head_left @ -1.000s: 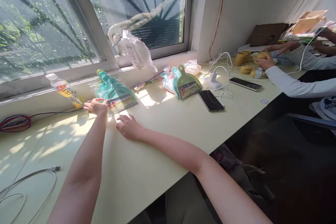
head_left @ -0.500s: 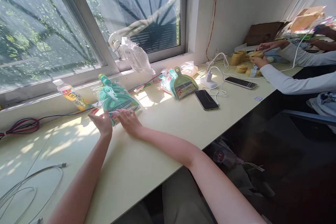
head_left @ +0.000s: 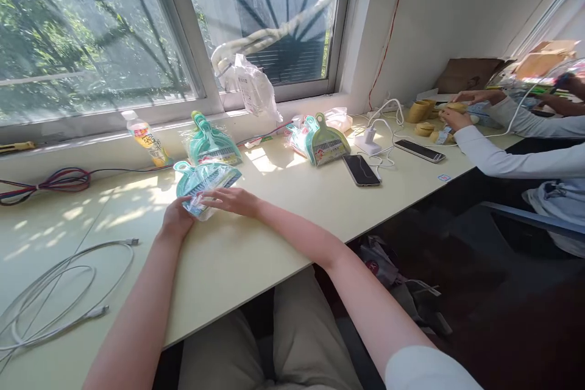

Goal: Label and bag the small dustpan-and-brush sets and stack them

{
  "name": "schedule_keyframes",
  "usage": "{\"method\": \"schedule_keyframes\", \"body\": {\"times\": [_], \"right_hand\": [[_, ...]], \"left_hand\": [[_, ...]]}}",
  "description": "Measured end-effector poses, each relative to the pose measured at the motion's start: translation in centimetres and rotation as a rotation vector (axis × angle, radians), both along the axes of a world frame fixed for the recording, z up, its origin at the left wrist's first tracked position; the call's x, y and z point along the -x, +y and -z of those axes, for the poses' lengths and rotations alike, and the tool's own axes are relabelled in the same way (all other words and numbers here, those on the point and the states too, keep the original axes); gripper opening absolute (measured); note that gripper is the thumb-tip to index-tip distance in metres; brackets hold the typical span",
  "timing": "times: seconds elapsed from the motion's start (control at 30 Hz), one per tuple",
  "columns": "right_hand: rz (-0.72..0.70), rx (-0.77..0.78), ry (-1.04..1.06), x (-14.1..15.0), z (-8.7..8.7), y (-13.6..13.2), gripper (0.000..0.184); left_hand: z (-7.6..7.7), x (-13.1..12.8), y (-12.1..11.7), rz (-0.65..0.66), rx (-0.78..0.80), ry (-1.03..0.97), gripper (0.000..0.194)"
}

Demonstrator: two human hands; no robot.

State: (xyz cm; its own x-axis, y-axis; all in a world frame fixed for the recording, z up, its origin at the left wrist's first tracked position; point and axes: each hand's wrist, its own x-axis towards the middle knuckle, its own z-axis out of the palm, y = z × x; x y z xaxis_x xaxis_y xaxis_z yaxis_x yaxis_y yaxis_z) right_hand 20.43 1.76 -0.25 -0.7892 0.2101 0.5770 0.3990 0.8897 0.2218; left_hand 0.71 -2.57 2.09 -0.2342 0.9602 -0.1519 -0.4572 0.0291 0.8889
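Observation:
A teal mini dustpan set in clear wrap (head_left: 203, 183) lies on the pale desk (head_left: 256, 256) in front of me. My left hand (head_left: 177, 218) grips its near end from below. My right hand (head_left: 233, 200) rests on its right edge, fingers curled over the wrap. Behind it, a stack of more wrapped teal dustpan sets (head_left: 212, 143) leans near the window ledge.
A drink bottle (head_left: 144, 137) and red-black cables (head_left: 50, 181) lie by the ledge, a white cable (head_left: 55, 283) at left. Another dustpan pile (head_left: 320, 143), two phones (head_left: 361, 169), a charger (head_left: 368, 141) sit to the right. A co-worker's hands (head_left: 452, 119) handle tape rolls (head_left: 418, 113) far right.
Both hands have pulled one wrapped dustpan set off the stack and drawn it toward me across the desk. The view has shifted.

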Motion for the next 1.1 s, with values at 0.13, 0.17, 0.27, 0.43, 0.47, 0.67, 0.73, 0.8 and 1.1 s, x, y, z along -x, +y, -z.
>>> {"method": "schedule_keyframes", "body": {"times": [0.13,0.17,0.27,0.43,0.47,0.67,0.73,0.8,1.1], "right_hand": [[0.009,0.104,0.17,-0.1,-0.4,-0.5,0.036],[0.021,0.162,0.221,-0.1,-0.4,-0.6,0.037],[0.081,0.393,0.372,0.0,-0.4,-0.5,0.032],[0.191,0.75,0.543,0.3,0.1,0.8,0.028],[0.227,0.82,0.583,0.2,0.2,1.1,0.029],[0.226,1.33,0.962,0.6,0.8,2.5,0.021],[0.202,1.422,1.114,1.0,0.9,2.7,0.013],[0.157,1.449,1.246,1.4,1.0,2.6,0.012],[-0.041,1.617,1.352,1.5,1.1,1.6,0.045]], "left_hand": [[-0.2,-0.1,0.2,-0.016,-0.142,-0.116,0.034],[-0.3,-0.1,0.2,-0.028,-0.171,-0.137,0.033],[-0.3,0.3,0.4,-0.042,-0.158,-0.153,0.032],[0.2,0.9,0.7,0.043,-0.115,-0.071,0.035],[0.3,0.9,0.7,0.084,-0.109,-0.042,0.035],[0.8,0.2,0.3,0.277,-0.057,0.108,0.037],[1.0,0.3,0.2,0.312,-0.071,0.148,0.042],[1.2,0.6,0.2,0.344,-0.076,0.18,0.05],[1.6,1.4,0.9,0.361,-0.02,0.108,0.04]]}}
